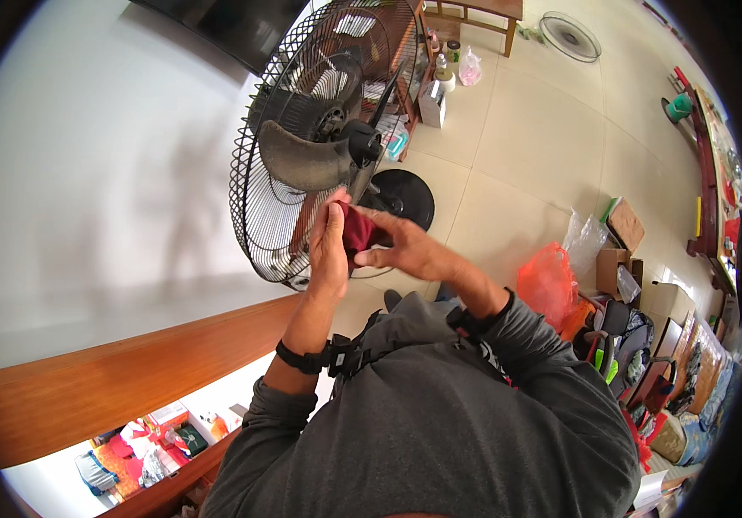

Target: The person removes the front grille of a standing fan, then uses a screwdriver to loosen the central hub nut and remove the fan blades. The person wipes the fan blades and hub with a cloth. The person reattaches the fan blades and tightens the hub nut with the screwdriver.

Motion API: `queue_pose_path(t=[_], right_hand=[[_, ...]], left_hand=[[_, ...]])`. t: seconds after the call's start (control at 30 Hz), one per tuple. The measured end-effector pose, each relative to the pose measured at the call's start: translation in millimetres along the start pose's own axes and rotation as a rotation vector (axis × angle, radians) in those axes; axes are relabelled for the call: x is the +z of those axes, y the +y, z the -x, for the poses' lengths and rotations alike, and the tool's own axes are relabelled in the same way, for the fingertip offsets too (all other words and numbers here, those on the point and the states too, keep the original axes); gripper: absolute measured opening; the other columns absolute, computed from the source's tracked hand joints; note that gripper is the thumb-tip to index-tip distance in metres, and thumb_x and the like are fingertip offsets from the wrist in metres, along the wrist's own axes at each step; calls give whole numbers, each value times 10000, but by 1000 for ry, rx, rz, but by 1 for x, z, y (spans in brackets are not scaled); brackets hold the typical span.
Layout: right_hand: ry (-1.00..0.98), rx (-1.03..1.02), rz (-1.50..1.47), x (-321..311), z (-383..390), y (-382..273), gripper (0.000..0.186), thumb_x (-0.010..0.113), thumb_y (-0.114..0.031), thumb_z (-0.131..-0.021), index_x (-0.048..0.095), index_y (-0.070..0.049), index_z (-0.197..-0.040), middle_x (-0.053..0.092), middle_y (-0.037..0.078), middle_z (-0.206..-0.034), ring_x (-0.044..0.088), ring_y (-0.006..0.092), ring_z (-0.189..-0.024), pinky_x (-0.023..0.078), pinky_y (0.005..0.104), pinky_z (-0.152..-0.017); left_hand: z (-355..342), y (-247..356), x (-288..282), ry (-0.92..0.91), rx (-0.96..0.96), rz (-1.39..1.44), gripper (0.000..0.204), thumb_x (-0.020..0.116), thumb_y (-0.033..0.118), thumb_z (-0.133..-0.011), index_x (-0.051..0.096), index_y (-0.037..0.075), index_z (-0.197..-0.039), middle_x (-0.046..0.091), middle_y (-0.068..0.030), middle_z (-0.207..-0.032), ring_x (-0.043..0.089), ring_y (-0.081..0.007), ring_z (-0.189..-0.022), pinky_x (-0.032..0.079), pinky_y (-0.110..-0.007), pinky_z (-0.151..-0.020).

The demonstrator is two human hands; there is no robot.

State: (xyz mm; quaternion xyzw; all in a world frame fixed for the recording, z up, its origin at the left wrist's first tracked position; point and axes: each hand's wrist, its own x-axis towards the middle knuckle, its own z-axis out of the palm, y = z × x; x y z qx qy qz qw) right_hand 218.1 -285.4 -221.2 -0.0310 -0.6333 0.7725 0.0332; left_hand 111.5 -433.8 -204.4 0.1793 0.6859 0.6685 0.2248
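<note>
**Both hands close on a red cloth in front of an open pedestal fan**

From my remote seat I look down over a grey-sleeved torso to two bare hands meeting at the middle of the view. My left hand [329, 250] stands upright, palm turned right, fingers pressed against a dark red cloth [358, 231]. My right hand [401, 248] comes in from the right and pinches the same cloth from the other side, so the two hands are together and clamped on it between them. The cloth sits just below the hub [362, 142] of a black pedestal fan [319, 138], near the lower edge of a dusty grey blade [302, 160]; whether cloth and blade touch I cannot tell. The fan's rear wire guard [254, 211] curves behind the blade, and its round black base [405, 197] rests on the pale tiled floor [517, 147] just beyond the right hand. A black band circles the left wrist [300, 356]. Far off, a second round wire guard [570, 36] lies flat on the tiles. To the right, an orange plastic bag [548, 285] sits beside cardboard boxes [623, 226]. At near left a wooden ledge [86, 388] runs below a white wall [86, 173]
</note>
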Motion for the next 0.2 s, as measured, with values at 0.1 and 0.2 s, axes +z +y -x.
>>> queue_pose_path(t=[0.1,0.2], right_hand=[[200,19,17,26,2,0,631,781,-132,-951,544,-39,-1529,713,155,-1251,700,178,-1036,580,342,-889],[232,58,122,19,8,-8,606,782,-130,-946,571,-34,-1506,718,167,-1276,707,166,-1062,581,328,-898]], left_hand=[[5,6,4,-139,-202,427,528,517,329,-1138,481,-4,-1546,569,-158,-1525,532,-248,-1395,412,-388,-1182],[0,20,-11,-387,-205,274,601,529,351,-1130,398,8,-1606,437,-160,-1646,478,-303,-1459,358,-431,-1232]])
